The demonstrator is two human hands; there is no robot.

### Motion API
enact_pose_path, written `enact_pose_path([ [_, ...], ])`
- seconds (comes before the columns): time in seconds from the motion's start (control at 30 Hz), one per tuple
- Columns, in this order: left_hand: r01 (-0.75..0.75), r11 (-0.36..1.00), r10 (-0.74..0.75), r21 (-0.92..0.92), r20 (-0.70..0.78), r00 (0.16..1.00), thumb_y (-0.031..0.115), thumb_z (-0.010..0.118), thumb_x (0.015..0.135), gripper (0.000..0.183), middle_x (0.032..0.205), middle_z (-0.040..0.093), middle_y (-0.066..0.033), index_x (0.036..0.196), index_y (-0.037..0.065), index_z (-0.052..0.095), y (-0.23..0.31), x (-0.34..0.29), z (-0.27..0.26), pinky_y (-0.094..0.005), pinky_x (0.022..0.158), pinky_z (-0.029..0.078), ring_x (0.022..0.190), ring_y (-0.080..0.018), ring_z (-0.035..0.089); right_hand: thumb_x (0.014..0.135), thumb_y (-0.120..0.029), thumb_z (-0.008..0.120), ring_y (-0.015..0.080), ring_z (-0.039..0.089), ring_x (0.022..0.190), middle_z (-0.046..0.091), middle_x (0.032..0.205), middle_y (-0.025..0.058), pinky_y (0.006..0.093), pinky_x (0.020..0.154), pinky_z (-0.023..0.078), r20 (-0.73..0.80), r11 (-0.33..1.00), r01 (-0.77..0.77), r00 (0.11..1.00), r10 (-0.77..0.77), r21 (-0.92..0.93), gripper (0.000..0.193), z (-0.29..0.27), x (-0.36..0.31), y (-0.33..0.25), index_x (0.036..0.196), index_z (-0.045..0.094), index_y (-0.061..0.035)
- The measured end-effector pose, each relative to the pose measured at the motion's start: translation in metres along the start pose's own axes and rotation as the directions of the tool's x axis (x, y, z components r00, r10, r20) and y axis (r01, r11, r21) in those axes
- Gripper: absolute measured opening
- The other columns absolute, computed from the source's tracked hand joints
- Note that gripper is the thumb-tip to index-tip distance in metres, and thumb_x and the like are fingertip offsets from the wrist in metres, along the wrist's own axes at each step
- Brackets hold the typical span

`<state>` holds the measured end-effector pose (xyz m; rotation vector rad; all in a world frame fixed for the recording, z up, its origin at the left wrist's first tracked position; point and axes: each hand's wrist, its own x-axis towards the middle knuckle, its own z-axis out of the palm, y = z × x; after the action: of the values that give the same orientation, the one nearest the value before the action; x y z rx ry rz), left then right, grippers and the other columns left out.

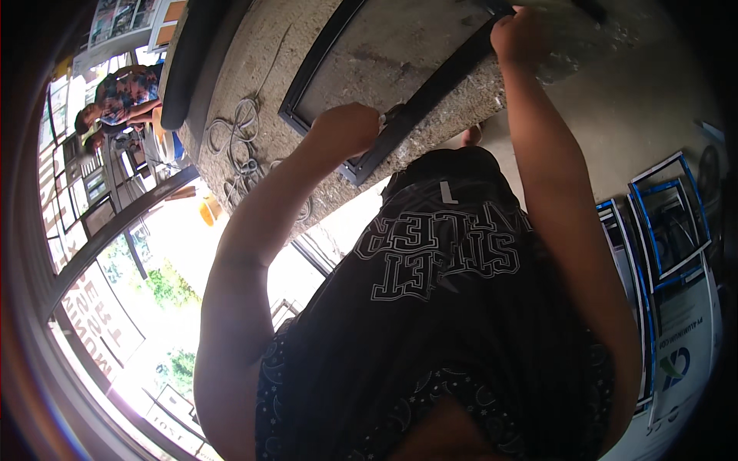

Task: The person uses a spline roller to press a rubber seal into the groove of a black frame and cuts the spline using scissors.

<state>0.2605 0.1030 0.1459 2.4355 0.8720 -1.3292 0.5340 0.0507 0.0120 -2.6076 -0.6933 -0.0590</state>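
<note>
A black rectangular frame [442, 84] lies on a worktable with a rough, carpet-like, speckled top [330, 200]. My left hand [347, 129] is closed in a fist just inside the frame's near left corner. A small pale, shiny bit shows at its fingers, beside the frame's near bar; the rest of what it holds is hidden. Farther off to the right, my right hand [519, 37] is closed around the far end of the same bar. Its fingertips are partly hidden and a little blurred.
Tangled grey cord [244, 127] lies on the table left of the frame. Beyond it rests a long dark roll [181, 84]. Two people [127, 100] are at the far left, near bright windows. Several blue-edged frames [669, 215] stand on the floor at right.
</note>
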Motion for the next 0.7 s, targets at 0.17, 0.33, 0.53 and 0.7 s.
enact_pose_path([
  [0.17,0.059,0.997,-0.058,-0.048,0.028,0.998,0.022,0.05,0.094,0.027,0.099,0.071,-0.0174,0.099,0.005,0.07,-0.023,-0.031,0.042,-0.0462,0.081,0.056,0.096,-0.0343,0.069,0.086,-0.021,0.057,0.0365,0.06,0.107,0.064,0.113,0.0155,0.0496,0.092,0.046,-0.075,0.998,0.045,0.996,-0.048,-0.039,0.029,0.024,0.006,0.014,0.112,0.064,-0.0089],
  [0.33,0.007,0.999,-0.011,-0.034,-0.1,0.995,0.02,0.052,0.091,0.022,0.093,0.07,-0.0159,0.096,0.006,0.069,-0.069,-0.071,0.109,-0.046,0.077,0.056,0.091,-0.0326,0.069,0.086,-0.019,0.06,0.0365,0.062,0.102,0.066,0.104,0.0172,0.0459,0.089,0.049,-0.291,0.957,0.241,0.938,-0.187,0.163,0.028,0.112,0.03,0.022,0.11,0.064,-0.0048],
  [0.53,-0.248,0.951,0.179,-0.182,-0.33,0.927,0.028,0.055,0.088,0.026,0.087,0.072,-0.0119,0.08,0.01,0.071,-0.078,-0.049,0.125,-0.0483,0.068,0.057,0.083,-0.033,0.071,0.093,-0.026,0.063,0.0363,0.063,0.1,0.066,0.106,0.0192,0.0447,0.089,0.051,-0.49,0.917,0.375,0.831,-0.265,0.139,0.03,0.137,0.08,0.154,0.114,0.064,-0.0045],
  [0.7,-0.078,0.838,-0.16,-0.54,-0.38,0.911,0.03,0.052,0.094,0.028,0.097,0.07,-0.0176,0.107,0.007,0.062,-0.118,-0.077,0.254,-0.0519,0.073,0.055,0.089,-0.038,0.069,0.1,-0.024,0.053,0.037,0.064,0.1,0.065,0.11,0.0215,0.0415,0.089,0.052,-0.43,0.871,0.384,0.872,-0.233,0.306,0.032,0.065,-0.072,0.064,0.119,0.058,0.0023],
])
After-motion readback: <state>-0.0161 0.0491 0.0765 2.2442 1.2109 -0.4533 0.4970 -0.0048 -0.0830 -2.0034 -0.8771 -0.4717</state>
